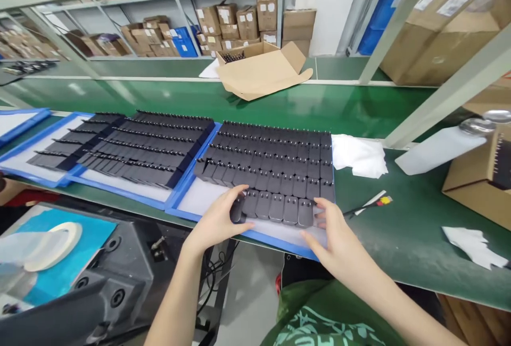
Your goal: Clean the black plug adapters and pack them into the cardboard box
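Rows of small dark grey rounded blocks (275, 175), each with small shiny pins along its top edge, fill most of a blue-rimmed tray (271, 240) with a white lining. My left hand (217, 217) is at the left end of the short front row, thumb and fingers around a single dark block (237, 211). My right hand (333, 229) is at the row's other end, fingers apart, its fingertips beside the last block (305, 213). Whether they touch it I cannot tell.
Two more blue trays (123, 178) of blocks stand to the left. An open cardboard box (263, 72) sits on the shelf behind. White papers (359, 155), a cable with a yellow-red connector (379, 201) and a white bottle (441, 149) lie right. Tape (74, 239) lies lower left.
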Available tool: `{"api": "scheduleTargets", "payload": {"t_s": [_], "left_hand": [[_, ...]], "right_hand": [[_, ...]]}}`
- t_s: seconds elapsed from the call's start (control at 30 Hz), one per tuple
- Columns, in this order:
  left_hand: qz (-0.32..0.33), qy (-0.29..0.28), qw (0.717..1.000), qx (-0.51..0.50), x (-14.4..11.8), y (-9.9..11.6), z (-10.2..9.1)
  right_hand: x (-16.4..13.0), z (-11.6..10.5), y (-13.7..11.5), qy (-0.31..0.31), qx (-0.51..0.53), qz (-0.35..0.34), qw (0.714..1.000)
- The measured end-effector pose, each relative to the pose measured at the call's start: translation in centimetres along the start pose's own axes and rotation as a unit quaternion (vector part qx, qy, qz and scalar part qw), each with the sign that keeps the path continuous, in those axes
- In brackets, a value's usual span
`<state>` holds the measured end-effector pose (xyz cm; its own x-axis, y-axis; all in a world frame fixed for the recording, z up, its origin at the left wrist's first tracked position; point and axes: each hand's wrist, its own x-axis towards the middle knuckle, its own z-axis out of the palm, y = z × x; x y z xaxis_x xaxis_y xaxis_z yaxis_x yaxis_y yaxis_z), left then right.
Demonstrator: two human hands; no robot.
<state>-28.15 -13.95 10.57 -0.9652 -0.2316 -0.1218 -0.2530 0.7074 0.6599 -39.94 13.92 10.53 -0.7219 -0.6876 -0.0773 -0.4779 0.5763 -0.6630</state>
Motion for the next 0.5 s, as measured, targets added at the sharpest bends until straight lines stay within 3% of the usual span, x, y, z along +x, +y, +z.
{"api": "scheduleTargets", "payload": {"t_s": [0.33, 0.5], "left_hand": [[0.135, 0.036, 0.989, 0.042, 0.7, 0.0, 0.9], [0.08, -0.004, 0.99, 0.117, 1.3, 1.2, 1.0]], "right_hand": [[0.3, 1.6, -0.8, 0.036, -0.096, -0.058, 0.993], [1.3, 1.0, -2.0, -0.053, -0.143, 0.021, 0.988]]}}
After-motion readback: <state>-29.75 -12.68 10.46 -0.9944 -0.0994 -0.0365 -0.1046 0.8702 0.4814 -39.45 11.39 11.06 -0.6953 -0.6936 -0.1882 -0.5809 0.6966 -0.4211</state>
